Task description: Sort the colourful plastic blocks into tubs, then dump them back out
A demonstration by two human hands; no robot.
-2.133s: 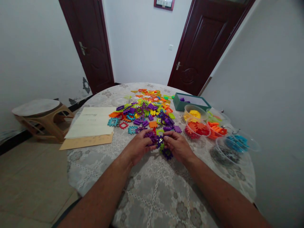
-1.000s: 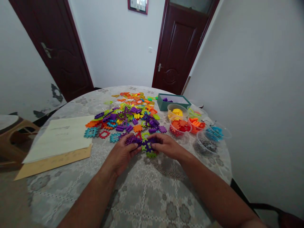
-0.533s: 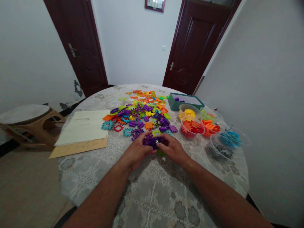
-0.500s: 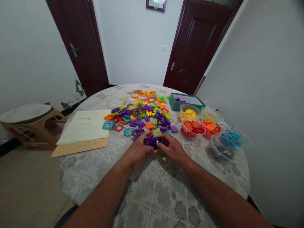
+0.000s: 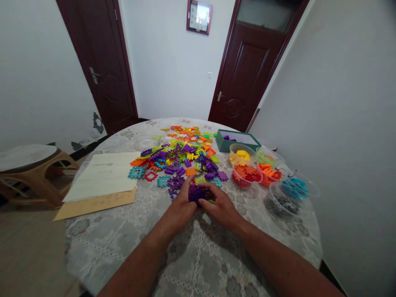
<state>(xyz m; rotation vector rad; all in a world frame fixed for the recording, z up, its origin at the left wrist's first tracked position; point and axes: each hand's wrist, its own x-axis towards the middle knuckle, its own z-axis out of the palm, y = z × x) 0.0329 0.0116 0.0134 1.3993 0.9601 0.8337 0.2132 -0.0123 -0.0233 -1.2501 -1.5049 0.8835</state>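
Both hands are closed around purple plastic building pieces (image 5: 196,194) near the front of the pile. My left hand (image 5: 185,201) grips them from the left, thumb toward me. From the right, my right hand (image 5: 220,205) holds them with thumb and curled fingers. How the purple pieces join is too blurred to tell. Just beyond my hands lies a loose heap of colourful gear-edged pieces, with an orange piece (image 5: 191,172), a purple square piece (image 5: 176,182) and a blue square piece (image 5: 163,181) nearest. A bit of a lime-green piece (image 5: 211,201) shows beside my right fingers.
To the right stand clear tubs of yellow (image 5: 240,156), red (image 5: 247,175), orange, blue (image 5: 295,187) and dark pieces (image 5: 286,204). Behind them is a green box (image 5: 221,144) with purple pieces. Paper sheets (image 5: 100,173) lie left on the patterned tablecloth (image 5: 198,255).
The camera view has tilted upward slightly, so the table sits lower in the picture. Both hands still hold the purple pieces, with the fingers shifted a little around them.
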